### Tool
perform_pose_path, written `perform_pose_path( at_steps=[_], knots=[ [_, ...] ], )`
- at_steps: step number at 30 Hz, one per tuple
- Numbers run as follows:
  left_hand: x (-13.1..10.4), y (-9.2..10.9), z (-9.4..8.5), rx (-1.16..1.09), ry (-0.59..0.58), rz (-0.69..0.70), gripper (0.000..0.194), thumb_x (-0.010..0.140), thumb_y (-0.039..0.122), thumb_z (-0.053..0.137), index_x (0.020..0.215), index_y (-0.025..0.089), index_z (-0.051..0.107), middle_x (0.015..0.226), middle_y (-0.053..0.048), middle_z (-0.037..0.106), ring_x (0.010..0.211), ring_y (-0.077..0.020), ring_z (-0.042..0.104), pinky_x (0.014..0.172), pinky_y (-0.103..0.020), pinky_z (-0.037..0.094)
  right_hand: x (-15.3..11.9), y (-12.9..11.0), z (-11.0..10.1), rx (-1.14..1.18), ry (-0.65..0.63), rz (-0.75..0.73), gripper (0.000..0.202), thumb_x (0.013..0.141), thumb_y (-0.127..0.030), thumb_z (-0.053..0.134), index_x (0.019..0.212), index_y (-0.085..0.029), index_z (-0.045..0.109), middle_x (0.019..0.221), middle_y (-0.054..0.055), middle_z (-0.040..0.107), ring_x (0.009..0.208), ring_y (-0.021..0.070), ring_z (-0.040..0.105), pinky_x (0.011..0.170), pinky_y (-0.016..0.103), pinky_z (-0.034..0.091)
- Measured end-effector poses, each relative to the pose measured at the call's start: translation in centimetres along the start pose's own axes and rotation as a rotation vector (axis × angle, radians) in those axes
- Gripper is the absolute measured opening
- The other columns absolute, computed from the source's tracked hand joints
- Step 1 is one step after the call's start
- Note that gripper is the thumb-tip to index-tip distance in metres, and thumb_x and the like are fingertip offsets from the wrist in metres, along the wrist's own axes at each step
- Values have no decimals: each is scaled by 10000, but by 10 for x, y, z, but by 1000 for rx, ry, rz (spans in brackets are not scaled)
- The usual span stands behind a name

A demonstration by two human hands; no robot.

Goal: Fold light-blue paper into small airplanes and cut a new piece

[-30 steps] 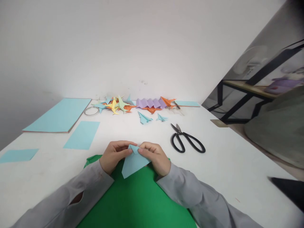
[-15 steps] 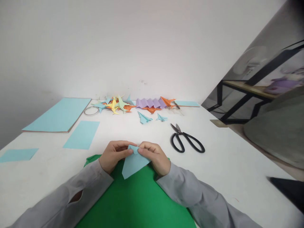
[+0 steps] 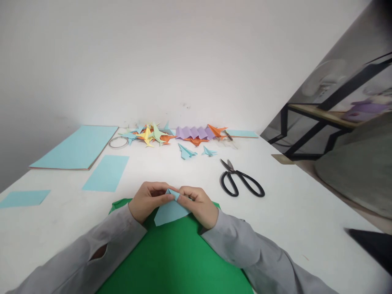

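Between my two hands is a piece of light blue folded paper (image 3: pixel 170 213), held just above a green cloth or apron (image 3: pixel 171 257). My left hand (image 3: pixel 149 201) pinches its upper left edge between thumb and fingers. From the other side my right hand (image 3: pixel 199 205) grips it, the thumb pressed on a small folded flap near the top. The paper's pointed lower left corner hangs free. Fingers cover part of the folds. Black-handled scissors (image 3: pixel 232 173) lie on the white table to the right, blades slightly apart.
Cut blue paper pieces (image 3: pixel 106 173) and a blue paper stack (image 3: pixel 76 147) lie left. A tape roll (image 3: pixel 118 142), colourful folded paper figures (image 3: pixel 150 134), a pleated purple paper (image 3: pixel 194 133) and two small blue paper planes (image 3: pixel 186 152) lie near the wall. A black-framed shelf (image 3: pixel 318 116) stands right.
The folded paper has tilted, so its lower part looks shorter and its lower left corner sits higher. My right thumb has shifted slightly lower over the flap. Both hands keep their grip.
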State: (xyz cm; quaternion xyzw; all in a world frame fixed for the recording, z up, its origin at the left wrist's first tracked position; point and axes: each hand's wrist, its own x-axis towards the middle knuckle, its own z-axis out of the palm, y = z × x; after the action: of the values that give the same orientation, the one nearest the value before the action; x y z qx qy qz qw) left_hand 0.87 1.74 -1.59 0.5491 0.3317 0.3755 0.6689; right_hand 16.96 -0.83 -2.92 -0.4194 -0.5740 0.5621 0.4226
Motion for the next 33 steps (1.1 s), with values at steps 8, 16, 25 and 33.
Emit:
perform_pose_path(
  at_steps=[8, 16, 25, 33],
  knots=[
    [-1, -1, -1, -76, -48, -14, 181, 674, 270, 669, 796, 149, 723, 726, -52, 646, 667, -149, 545, 619, -264, 412, -1, -3, 2, 19, -26, 49, 448, 694, -571, 561, 519, -171, 464, 438, -50, 436, 410, 71, 383, 394, 199, 300],
    [0, -3, -2, -14, 34, 39, 143, 643, 272, 693, 718, 155, 724, 730, -53, 630, 680, -156, 529, 616, -264, 406, -1, -4, 1, -8, -42, 39, 445, 709, -570, 547, 531, -168, 487, 438, -48, 453, 409, 74, 396, 405, 206, 306],
    [1, -4, -2, 0, 26, 46, 100, 658, 251, 684, 689, 166, 728, 740, -50, 643, 692, -152, 538, 634, -268, 406, -1, -4, 2, -44, -46, 24, 459, 715, -581, 530, 524, -168, 470, 443, -48, 439, 411, 73, 392, 404, 207, 304],
    [0, -3, -1, 5, 47, 73, 141, 638, 271, 701, 706, 149, 717, 696, -46, 625, 659, -147, 533, 604, -266, 416, -2, -5, 3, -40, -50, 40, 443, 721, -558, 535, 520, -172, 456, 451, -47, 424, 417, 75, 384, 399, 205, 298]
  ],
)
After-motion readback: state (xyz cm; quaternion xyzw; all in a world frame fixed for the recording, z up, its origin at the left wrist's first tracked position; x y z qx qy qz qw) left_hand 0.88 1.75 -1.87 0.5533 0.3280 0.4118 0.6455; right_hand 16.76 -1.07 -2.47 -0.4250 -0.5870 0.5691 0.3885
